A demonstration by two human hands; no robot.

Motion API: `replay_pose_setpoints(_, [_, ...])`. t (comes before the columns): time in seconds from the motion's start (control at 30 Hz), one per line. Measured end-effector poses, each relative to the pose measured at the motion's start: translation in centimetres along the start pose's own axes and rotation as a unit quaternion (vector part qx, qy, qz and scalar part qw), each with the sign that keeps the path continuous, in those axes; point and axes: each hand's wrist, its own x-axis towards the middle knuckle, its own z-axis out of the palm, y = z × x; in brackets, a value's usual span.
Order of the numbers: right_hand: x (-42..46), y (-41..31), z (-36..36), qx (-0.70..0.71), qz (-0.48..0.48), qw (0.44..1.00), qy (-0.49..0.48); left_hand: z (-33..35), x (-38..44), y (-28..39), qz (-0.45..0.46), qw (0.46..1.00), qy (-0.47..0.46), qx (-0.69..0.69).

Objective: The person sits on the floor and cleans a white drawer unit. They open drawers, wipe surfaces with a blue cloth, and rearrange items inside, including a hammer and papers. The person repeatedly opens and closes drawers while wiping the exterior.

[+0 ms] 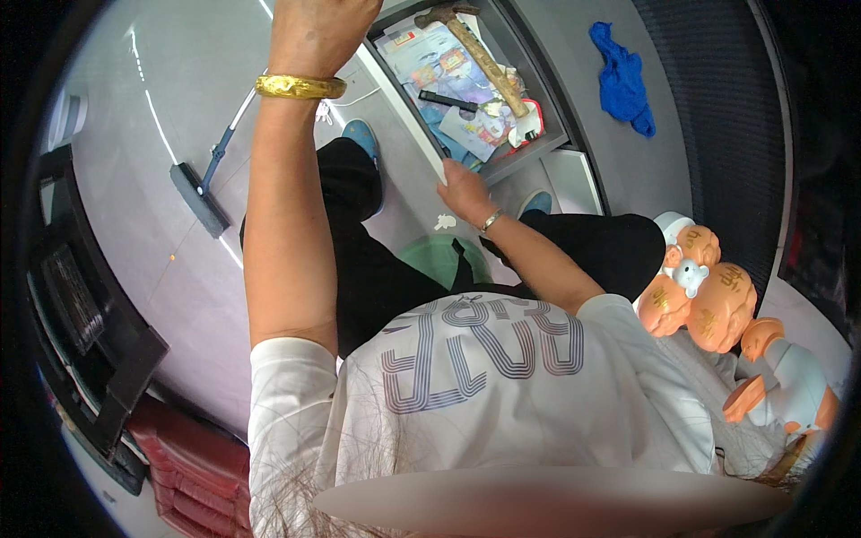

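Note:
My left hand [324, 35], above a gold bangle, reaches up to the picture's top edge beside an open drawer; its fingers are cut off from view. My right hand [465, 191] grips the near end of the drawer's white front panel [408, 111]. Inside the grey drawer [553, 101] lie a claw hammer with a worn wooden handle [488, 64], a black rod-like object [447, 101], printed plastic packets or papers [434, 60] and a red-edged white item [529, 124].
A crumpled blue cloth [620, 84] lies on the grey surface at the right. Orange-and-white figurines [723, 306] stand at the lower right. A green bin [437, 259] sits between the legs. A long-handled floor squeegee or mop [200, 200] and a red padded seat [192, 464] are at the left.

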Motion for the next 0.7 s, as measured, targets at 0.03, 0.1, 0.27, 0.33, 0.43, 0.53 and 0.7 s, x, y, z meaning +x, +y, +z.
replay_pose_setpoints(0.03, [0.1,0.2,-0.4,-0.009,0.005,1.0,0.0,-0.1,0.1,-0.2,0.001,1.0,-0.001,-0.002])
replay_pose_setpoints(0.1, [0.7,0.6,-1.0,-0.038,0.019,0.999,0.002,-0.2,0.1,-0.6,0.002,1.0,-0.001,0.0])
replay_pose_setpoints(0.27, [1.5,2.3,-4.5,-0.166,-0.027,0.983,0.076,0.2,0.0,0.0,0.011,1.0,0.004,-0.013])
replay_pose_setpoints(0.33, [1.3,2.9,-6.0,-0.246,-0.112,0.95,0.155,0.3,0.0,0.2,0.013,1.0,0.002,-0.006])
replay_pose_setpoints(0.43, [1.5,3.6,-6.5,-0.263,-0.264,0.913,0.167,0.5,0.1,0.5,0.004,1.0,-0.003,0.001])
replay_pose_setpoints(0.53, [1.9,4.2,-4.9,-0.213,-0.326,0.921,0.022,0.7,0.1,0.3,-0.002,1.0,-0.002,-0.009])
replay_pose_setpoints(0.7, [3.8,7.2,-5.7,-0.341,-0.19,0.919,-0.06,1.2,0.3,-0.3,-0.007,1.0,-0.014,-0.001])
